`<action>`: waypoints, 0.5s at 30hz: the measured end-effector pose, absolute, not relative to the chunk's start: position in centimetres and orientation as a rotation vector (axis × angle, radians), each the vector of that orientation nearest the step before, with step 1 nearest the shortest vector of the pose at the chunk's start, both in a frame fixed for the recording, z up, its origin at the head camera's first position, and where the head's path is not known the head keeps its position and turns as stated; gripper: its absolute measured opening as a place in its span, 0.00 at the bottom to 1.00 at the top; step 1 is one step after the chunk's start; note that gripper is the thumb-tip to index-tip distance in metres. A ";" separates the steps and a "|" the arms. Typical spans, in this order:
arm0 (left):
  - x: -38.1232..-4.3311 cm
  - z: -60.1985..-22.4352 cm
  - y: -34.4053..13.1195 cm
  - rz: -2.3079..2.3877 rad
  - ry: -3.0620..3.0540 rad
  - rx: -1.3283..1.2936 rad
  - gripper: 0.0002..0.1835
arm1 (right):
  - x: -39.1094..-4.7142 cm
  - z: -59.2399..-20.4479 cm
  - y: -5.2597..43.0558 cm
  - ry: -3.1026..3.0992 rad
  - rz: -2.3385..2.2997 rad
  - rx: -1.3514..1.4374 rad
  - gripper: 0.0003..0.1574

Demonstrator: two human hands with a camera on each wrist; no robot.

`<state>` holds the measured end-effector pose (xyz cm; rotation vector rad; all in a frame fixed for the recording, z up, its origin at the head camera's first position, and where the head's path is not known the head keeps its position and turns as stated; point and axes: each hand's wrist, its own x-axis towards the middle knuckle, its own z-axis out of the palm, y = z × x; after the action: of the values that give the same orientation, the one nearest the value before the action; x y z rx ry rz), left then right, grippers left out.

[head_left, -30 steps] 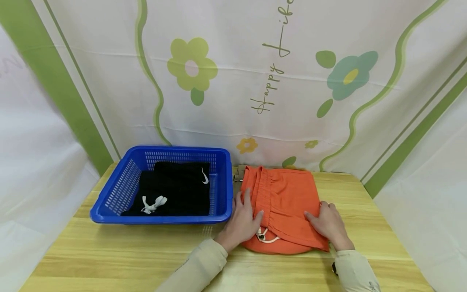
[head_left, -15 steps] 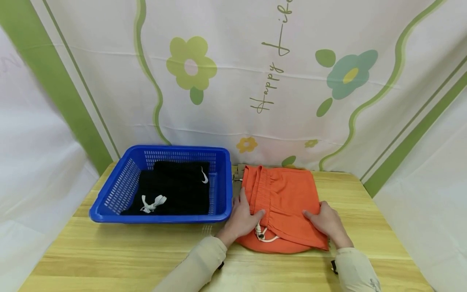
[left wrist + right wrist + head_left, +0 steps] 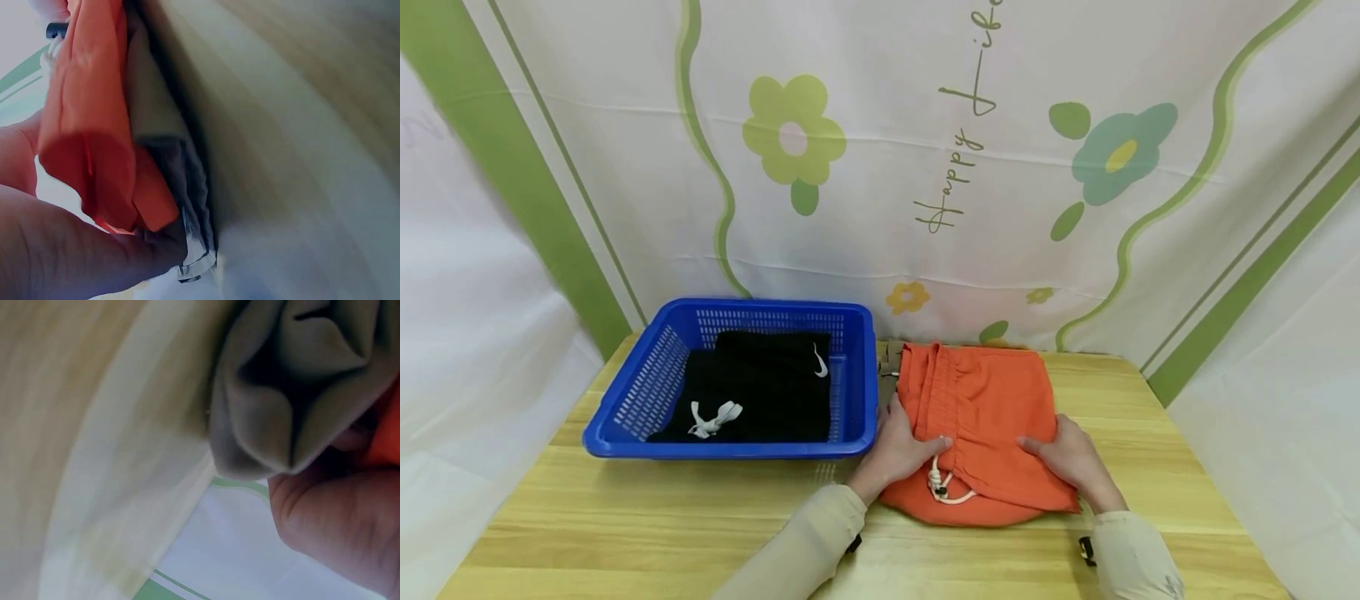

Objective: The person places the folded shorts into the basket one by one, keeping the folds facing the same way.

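Folded orange shorts (image 3: 992, 392) with a gathered waistband and a white drawstring (image 3: 942, 490) lie on top of a folded khaki garment (image 3: 891, 358). My left hand (image 3: 898, 446) grips the shorts at their left side, thumb on top near the waistband. On the opposite side my right hand (image 3: 1071, 454) grips them, its thumb over the cloth. In the left wrist view, fingers reach into the layers between the orange cloth and the khaki garment (image 3: 153, 100). The right wrist view shows the rolled khaki folds (image 3: 256, 431) beside the fingers, which are under the orange cloth.
A blue plastic basket (image 3: 730, 451) stands left of the shorts, close to my left hand. Inside it lie folded black shorts (image 3: 767, 392) with a white drawstring bow. A patterned white curtain (image 3: 880, 208) hangs behind the wooden table (image 3: 662, 525).
My left fingers have drawn in under the shorts' side and the thumb has moved right across the waistband. My right hand has shifted slightly left. The orange cloth now bulges a little between the hands.
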<state>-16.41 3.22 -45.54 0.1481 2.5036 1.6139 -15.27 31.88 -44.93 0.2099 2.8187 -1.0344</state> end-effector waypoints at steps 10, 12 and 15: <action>-16.5 -45.2 3.3 1.667 2.438 0.202 0.63 | -15.3 -45.1 31.6 2.740 -1.222 0.194 0.33; -16.4 -45.1 3.4 1.668 2.454 0.210 0.62 | -15.3 -45.1 31.6 2.733 -1.220 0.190 0.33; -16.3 -44.8 3.5 1.610 2.522 0.243 0.60 | -15.4 -45.1 31.5 2.725 -1.212 0.183 0.34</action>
<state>-16.29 3.53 -44.80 0.2435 2.5225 1.6096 -15.44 31.49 -45.15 0.1831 2.7253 -1.2122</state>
